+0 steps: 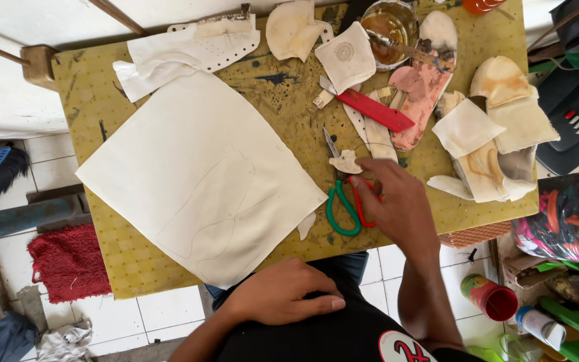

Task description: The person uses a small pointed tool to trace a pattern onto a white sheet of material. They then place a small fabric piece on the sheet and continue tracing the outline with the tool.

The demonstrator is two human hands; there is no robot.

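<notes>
Right hand on the scissors at a cluttered workbench

One pair of scissors (344, 201), with one green and one red loop, lies near the front edge of the yellow table (102, 114), beside one large cream sheet (199, 177). The right hand (393, 201) has its fingers curled loosely at the red loop. The left hand (283, 291) rests flat on the lap, holding nothing. One red strip (375, 110) lies farther back.
</notes>
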